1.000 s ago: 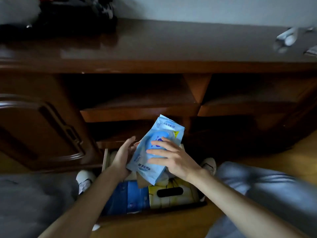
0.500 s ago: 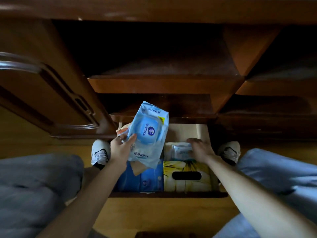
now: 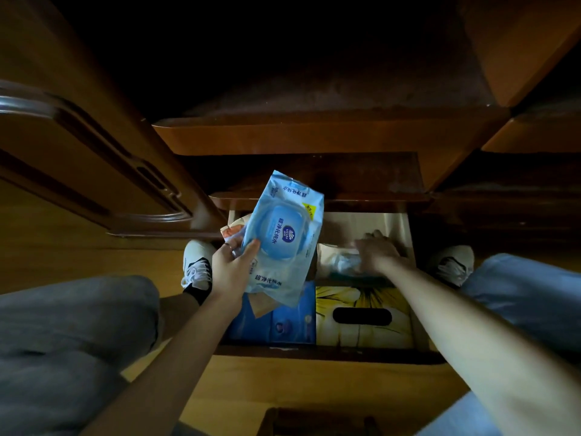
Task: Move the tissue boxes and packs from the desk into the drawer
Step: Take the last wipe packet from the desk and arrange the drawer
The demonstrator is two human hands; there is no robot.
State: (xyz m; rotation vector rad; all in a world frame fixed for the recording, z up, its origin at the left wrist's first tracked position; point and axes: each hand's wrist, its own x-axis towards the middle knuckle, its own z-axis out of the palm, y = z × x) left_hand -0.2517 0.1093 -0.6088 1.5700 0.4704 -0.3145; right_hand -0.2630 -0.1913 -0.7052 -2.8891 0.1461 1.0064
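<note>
Overhead, the left hand (image 3: 231,272) grips a blue wipes pack (image 3: 283,237) above the open drawer (image 3: 405,228). Inside it, the right hand (image 3: 375,251) presses a small pale pack (image 3: 341,262); its grip is unclear.

A pale sneaker (image 3: 197,265) sits just left of the left hand, another sneaker (image 3: 452,265) right of the right hand, a carved wooden cabinet door (image 3: 78,158) farther left.
</note>
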